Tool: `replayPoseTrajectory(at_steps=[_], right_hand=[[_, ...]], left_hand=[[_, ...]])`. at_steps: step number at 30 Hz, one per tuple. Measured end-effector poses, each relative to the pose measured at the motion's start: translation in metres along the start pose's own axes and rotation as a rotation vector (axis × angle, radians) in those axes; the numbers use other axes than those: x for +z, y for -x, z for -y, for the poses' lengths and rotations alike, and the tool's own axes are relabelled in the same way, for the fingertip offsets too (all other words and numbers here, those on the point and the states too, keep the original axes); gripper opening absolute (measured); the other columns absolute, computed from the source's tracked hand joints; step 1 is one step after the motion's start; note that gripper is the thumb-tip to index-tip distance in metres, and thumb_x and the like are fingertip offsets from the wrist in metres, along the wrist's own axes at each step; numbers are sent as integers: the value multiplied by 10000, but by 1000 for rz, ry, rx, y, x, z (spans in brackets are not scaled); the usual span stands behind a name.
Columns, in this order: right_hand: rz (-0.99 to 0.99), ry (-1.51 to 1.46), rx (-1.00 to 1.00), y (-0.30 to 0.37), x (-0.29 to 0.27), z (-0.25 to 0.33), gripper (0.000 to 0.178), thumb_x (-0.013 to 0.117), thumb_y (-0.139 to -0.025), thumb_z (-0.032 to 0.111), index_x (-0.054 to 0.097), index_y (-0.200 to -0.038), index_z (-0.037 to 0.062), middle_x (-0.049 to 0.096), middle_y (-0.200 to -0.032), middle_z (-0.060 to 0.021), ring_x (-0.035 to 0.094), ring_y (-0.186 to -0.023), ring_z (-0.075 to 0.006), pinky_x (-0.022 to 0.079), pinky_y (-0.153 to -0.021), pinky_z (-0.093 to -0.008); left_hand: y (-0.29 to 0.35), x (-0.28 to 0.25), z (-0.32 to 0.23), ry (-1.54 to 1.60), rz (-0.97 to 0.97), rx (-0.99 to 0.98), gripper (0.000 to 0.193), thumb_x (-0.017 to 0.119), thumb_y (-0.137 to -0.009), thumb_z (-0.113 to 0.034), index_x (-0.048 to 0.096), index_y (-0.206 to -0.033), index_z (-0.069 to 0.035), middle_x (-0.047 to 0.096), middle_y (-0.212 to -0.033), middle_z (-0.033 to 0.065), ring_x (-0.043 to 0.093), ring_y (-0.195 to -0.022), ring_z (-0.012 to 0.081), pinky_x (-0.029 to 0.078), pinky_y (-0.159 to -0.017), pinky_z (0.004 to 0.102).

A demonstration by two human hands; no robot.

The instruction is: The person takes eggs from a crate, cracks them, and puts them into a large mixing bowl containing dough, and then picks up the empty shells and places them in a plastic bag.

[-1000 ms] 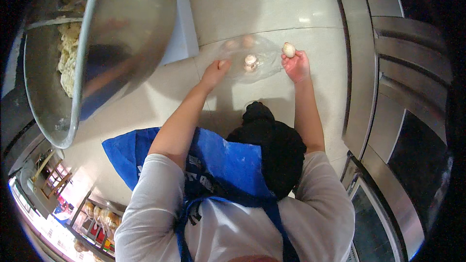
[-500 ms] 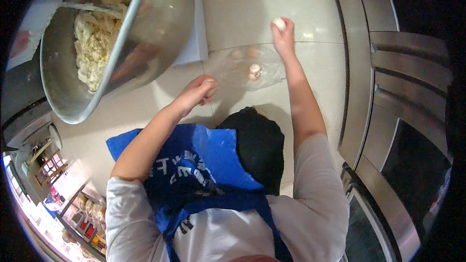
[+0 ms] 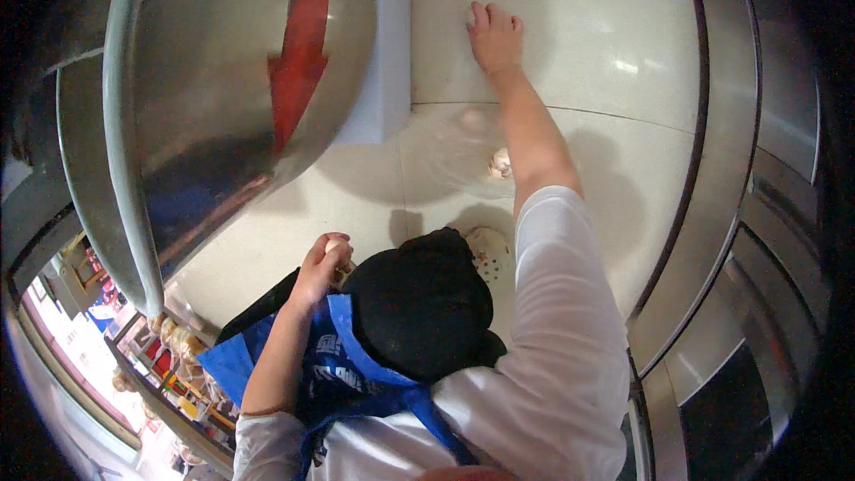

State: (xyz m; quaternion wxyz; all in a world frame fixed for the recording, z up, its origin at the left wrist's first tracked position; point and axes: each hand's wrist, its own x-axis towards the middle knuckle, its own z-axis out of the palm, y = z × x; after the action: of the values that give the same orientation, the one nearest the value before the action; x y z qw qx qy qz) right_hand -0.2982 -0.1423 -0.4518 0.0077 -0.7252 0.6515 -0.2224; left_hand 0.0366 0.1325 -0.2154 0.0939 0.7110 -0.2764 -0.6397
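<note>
Holding: left grip (image 3: 317, 273), fingers curled around a pale round thing (image 3: 333, 248) that shows between thumb and fingers.
Right grip (image 3: 495, 36): far ahead of the left grip and to its right, above the floor (image 3: 614, 89), fingers bent; a pale edge shows at the fingertips, but whether it pinches anything cannot be told.
Clear bag (image 3: 441, 156): ahead and right of the left grip, nearer the body than the right grip, partly hidden by the right forearm.
Pale pieces (image 3: 500, 163): within the bag's outline.
Black-clad knee (image 3: 419, 303): just right of the left grip.
Perforated shoe (image 3: 490, 260): farther right, past the knee.
White box (image 3: 385, 89): left of the right grip.
Metal bowl (image 3: 214, 9): large, beyond that box, red arrow on its side.
Metal cabinets (image 3: 726, 44): well right of the right grip.
</note>
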Motion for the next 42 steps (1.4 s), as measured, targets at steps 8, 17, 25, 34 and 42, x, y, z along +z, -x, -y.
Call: replayPoseTrajectory(at_steps=[8, 17, 25, 34, 42], right_hand=[[-271, -898, 941, 32, -4, -25, 423, 591, -903, 373, 535, -1190, 68, 607, -1037, -95, 577, -929, -209, 459, -791, -394], [57, -2324, 829, 48, -226, 55, 310, 458, -991, 287, 517, -1194, 61, 618, -1036, -116, 570, -798, -153, 464, -703, -265], [-39, -1477, 388, 14, -450, 165, 493, 487, -903, 68, 374, -1378, 2, 562, -1201, -130, 565, -890, -139, 461, -729, -248], [-534, -685, -527, 1, -489, 233, 553, 648, -770, 59, 447, -1279, -24, 553, -1207, -181, 566, -1089, -310, 467, -927, -395], [-372, -1149, -319, -2, -450, 281, 526, 547, -835, 37, 382, -1332, -23, 519, -1212, -168, 547, -1054, -208, 451, -908, -326]], left_hand=[[18, 17, -81, 35, -40, 48, 373, 494, -925, -294, 476, -1214, -60, 576, -966, 45, 525, -742, 107, 406, -624, 227], [46, 67, -156, 152, 318, 302, 466, 552, -913, -333, 450, -1276, -60, 587, -1104, 95, 529, -734, 111, 416, -621, 209], [150, 63, -248, 515, 926, 419, 538, 531, -946, -279, 371, -1379, -3, 528, -1255, 155, 620, -986, 208, 548, -732, 241], [187, 5, -254, 678, 745, 608, 367, 489, -987, -276, 509, -1236, -7, 617, -1112, 99, 624, -945, 164, 525, -757, 242], [166, -41, -227, 632, 551, 619, 347, 492, -985, -303, 546, -1196, -32, 636, -1076, 78, 628, -949, 165, 519, -753, 235]])
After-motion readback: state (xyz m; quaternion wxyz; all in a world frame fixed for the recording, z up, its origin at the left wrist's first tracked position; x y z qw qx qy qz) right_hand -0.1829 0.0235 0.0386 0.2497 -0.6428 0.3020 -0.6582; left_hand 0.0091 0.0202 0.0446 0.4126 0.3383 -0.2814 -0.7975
